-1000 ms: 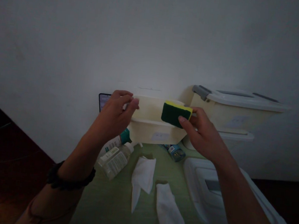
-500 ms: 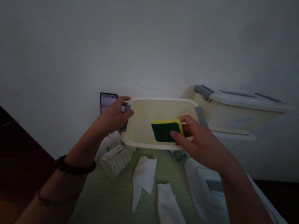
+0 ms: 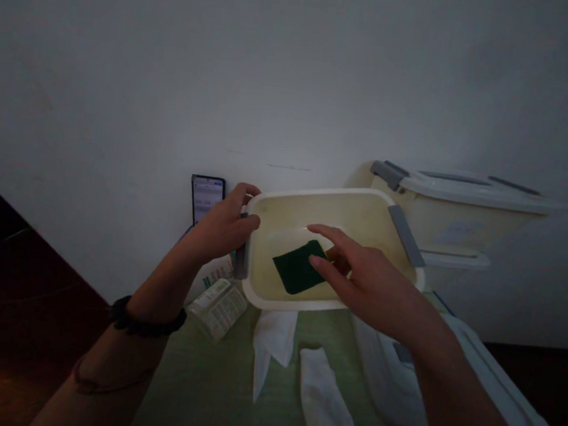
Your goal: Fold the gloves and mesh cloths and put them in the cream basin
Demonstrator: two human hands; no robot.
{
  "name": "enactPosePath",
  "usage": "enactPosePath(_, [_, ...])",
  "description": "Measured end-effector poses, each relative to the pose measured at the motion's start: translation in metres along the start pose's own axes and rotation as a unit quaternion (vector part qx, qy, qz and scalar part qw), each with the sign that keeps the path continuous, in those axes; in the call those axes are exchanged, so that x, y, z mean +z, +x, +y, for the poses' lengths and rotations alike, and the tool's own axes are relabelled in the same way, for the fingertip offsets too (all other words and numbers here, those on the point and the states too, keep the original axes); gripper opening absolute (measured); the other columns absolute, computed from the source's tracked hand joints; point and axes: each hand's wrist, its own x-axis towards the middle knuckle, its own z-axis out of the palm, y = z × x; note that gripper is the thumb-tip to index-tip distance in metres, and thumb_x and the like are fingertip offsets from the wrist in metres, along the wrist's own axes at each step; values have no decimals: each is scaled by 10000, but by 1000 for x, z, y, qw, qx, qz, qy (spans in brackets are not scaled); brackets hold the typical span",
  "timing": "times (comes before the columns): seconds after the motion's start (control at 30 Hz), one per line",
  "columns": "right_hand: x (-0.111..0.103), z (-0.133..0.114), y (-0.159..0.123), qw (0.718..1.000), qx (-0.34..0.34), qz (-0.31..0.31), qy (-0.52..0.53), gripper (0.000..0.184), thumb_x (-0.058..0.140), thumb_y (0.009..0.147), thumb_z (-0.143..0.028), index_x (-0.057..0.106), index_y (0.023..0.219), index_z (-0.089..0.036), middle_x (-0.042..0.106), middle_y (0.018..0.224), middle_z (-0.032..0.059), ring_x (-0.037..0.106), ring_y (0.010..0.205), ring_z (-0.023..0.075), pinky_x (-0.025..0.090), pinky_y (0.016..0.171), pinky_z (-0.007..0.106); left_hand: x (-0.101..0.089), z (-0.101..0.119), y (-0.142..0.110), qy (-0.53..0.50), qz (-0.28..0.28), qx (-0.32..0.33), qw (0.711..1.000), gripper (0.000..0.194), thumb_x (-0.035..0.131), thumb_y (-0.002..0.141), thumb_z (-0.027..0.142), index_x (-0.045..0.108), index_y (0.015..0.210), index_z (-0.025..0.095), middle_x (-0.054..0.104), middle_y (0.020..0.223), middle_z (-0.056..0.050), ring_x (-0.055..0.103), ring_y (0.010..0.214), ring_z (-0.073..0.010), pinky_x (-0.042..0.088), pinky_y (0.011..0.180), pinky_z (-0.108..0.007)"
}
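My left hand (image 3: 227,224) is closed on the left rim of a cream plastic storage box (image 3: 300,307), thumb over the edge by the grey latch. Inside the box's opening is a sponge (image 3: 296,268), its dark green scouring side facing me and a bit of yellow at its edge. My right hand (image 3: 359,267) reaches over the box with its thumb on the sponge's right corner. Its index finger stretches out above the sponge, while the other fingers curl at the sponge's edge. The box is tilted, with its right side toward me.
A phone (image 3: 208,196) leans at the wall beside a clear labelled bottle (image 3: 219,308). White cloth pieces, one of them sock-like (image 3: 326,401), lie on the green table (image 3: 207,380). A white lid (image 3: 488,387) lies at the right; a lidded box (image 3: 464,223) stands behind.
The box has shifted right and toward me, its right end turning. The sponge has moved down and left and turned in the box; my right index finger has stretched out from it.
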Motion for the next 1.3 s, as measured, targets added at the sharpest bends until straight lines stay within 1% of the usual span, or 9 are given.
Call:
enactPosePath(0.1, [7,-4,0,999,-13,-42,7,290,465,877,-264,530,1157,-221,677,840,56,631,725,188,449,633,289,2,0,1,7,4,7,1000,275,474,731,185,465,1005,191,629,969,-82,587,786,-209,494,709,-384])
enactPosePath(0.2, [10,0,0,997,-11,-82,-11,228,471,853,-217,541,1068,-188,658,916,81,632,753,188,466,654,293,3,0,2,2,12,15,1000,188,453,806,248,461,984,187,625,959,-85,583,810,-209,487,721,-380])
enactPosePath(0.3, [9,6,-1,996,-12,-85,-15,251,480,851,-222,539,1092,-185,639,988,92,637,824,201,485,713,316,3,0,2,-11,21,35,999,200,432,860,324,474,997,183,623,983,-84,579,846,-204,477,743,-369])
enactPosePath(0.47, [9,5,-1,997,-15,-71,-38,386,456,887,-304,534,1226,-137,550,1284,153,596,1054,257,446,916,393,3,3,1,-21,36,73,996,201,438,876,315,497,1016,184,625,1008,-68,579,863,-185,473,745,-331])
enactPosePath(0.67, [10,-1,-2,982,34,-158,-94,465,355,922,-410,615,1184,-128,680,1090,176,639,985,313,467,847,445,2,7,1,-13,37,84,996,207,441,878,290,505,1038,177,624,1021,-73,582,876,-186,478,732,-308])
enactPosePath(0.87, [10,4,1,980,14,-192,-51,513,368,919,-441,533,1297,-135,651,1180,144,630,1026,270,476,861,382,1,10,-1,7,34,107,994,222,417,893,289,501,1068,181,627,1028,-65,582,909,-192,461,807,-337])
enactPosePath(1.0, [11,8,5,978,-44,-204,3,464,362,937,-398,549,1273,-139,593,1275,120,562,1143,239,426,965,378,1,11,-2,7,26,118,993,237,400,902,287,494,1089,176,624,1032,-68,580,914,-189,452,826,-343])
enactPosePath(1.13, [12,11,7,975,-99,-195,45,370,336,955,-313,654,1099,-191,608,1229,72,561,1124,187,401,998,336,1,9,-1,-4,24,110,994,244,403,899,299,501,1088,179,626,1016,-65,585,886,-186,461,805,-336])
enactPosePath(1.3, [17,9,6,981,-38,-192,1,408,369,935,-389,668,1059,-140,674,1067,130,609,1011,249,456,901,396,3,5,1,-1,18,99,995,261,416,886,312,525,1073,164,631,1016,-70,584,887,-195,465,808,-342])
